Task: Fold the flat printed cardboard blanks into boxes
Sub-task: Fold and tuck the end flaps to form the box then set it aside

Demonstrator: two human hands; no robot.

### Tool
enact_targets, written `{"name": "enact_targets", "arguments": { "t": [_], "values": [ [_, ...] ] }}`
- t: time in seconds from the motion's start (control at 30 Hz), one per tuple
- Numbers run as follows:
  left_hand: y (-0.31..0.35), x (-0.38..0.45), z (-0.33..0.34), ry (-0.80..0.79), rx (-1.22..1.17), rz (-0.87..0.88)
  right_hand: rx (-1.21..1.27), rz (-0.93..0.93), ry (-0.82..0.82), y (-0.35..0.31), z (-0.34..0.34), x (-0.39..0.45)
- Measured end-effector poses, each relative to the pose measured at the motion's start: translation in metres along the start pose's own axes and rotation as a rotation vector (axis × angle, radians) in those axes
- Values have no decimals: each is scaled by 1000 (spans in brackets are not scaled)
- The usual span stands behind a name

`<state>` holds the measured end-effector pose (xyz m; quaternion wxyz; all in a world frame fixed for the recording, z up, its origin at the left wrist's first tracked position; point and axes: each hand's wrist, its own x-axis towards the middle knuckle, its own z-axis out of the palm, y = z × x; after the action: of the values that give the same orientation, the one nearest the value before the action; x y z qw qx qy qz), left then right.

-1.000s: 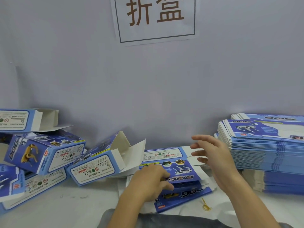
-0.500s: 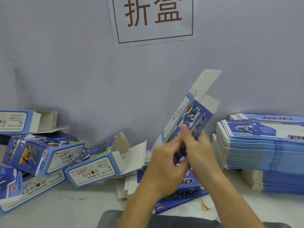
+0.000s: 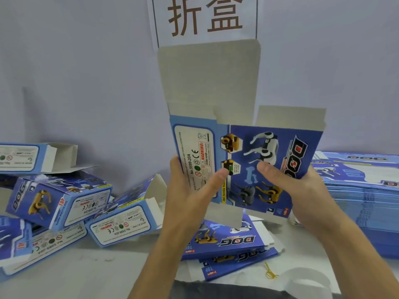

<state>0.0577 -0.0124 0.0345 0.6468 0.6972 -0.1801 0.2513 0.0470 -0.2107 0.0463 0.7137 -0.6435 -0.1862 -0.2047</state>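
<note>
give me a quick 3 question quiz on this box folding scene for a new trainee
1. True or false: both hands grip the raised blank.
2. Where is the tall stack of flat blanks? A) to the person's right B) to the person's left C) on the wall
3. Fill in: the big grey flap of the raised blank points ____.

Key:
1. True: the left hand and right hand each pinch it, thumb on the printed face.
2. A; the folded boxes lie on the left.
3. Up.
</note>
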Motion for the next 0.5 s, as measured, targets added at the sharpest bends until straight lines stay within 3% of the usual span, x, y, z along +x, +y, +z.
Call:
{"name": "enact_targets", "arguments": {
  "t": [0.3,0.5],
  "values": [
    [7,-4,8,-45,31,23,-3,9,-65,-11,13,-1],
    [14,-5,11,96,142,62,18,7,-124,-12,9,0]
  ]
}}
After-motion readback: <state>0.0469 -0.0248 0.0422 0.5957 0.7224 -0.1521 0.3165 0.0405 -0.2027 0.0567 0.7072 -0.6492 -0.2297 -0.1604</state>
